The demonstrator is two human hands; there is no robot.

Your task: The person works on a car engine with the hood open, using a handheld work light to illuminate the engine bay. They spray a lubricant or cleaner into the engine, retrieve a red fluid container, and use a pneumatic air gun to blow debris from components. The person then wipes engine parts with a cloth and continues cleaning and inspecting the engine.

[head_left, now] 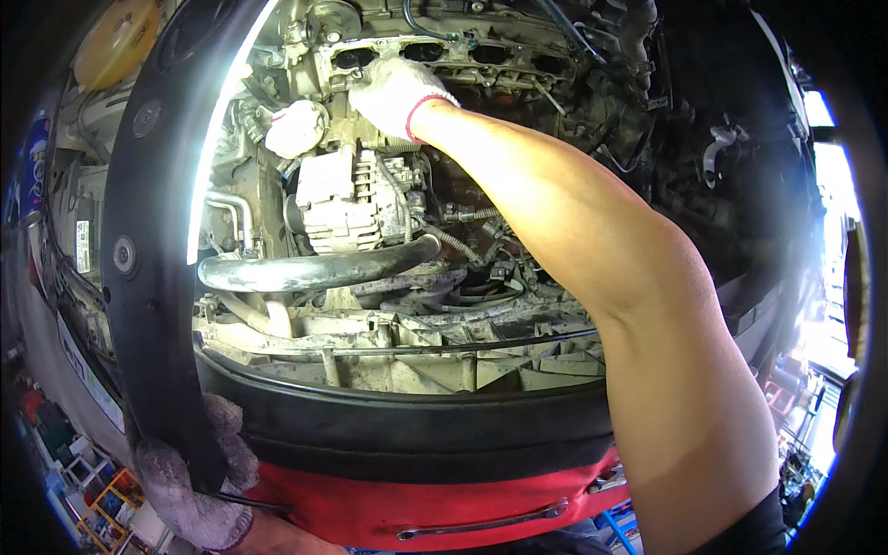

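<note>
My left hand [199, 490], in a grey-white knit glove, is wrapped round the lower end of a long black work light [153, 324]. A bright strip glows along the light's right edge. Farther off, my right hand [398, 94], in a white glove with a red cuff, reaches into the engine bay. It lies at the lower edge of the engine's intake flange [453, 53], beside the left-hand dark ports. Its fingers are washed out by glare and partly hidden, so I cannot see whether they hold anything.
Below my right hand sits an alternator [342, 203], with a thick metal pipe [319, 270] nearer me. A black padded cover [416, 421] and red cloth [324, 504] drape the car's front. A combination wrench [481, 523] lies on the red cloth. A yellowish reservoir [116, 46] stands far left.
</note>
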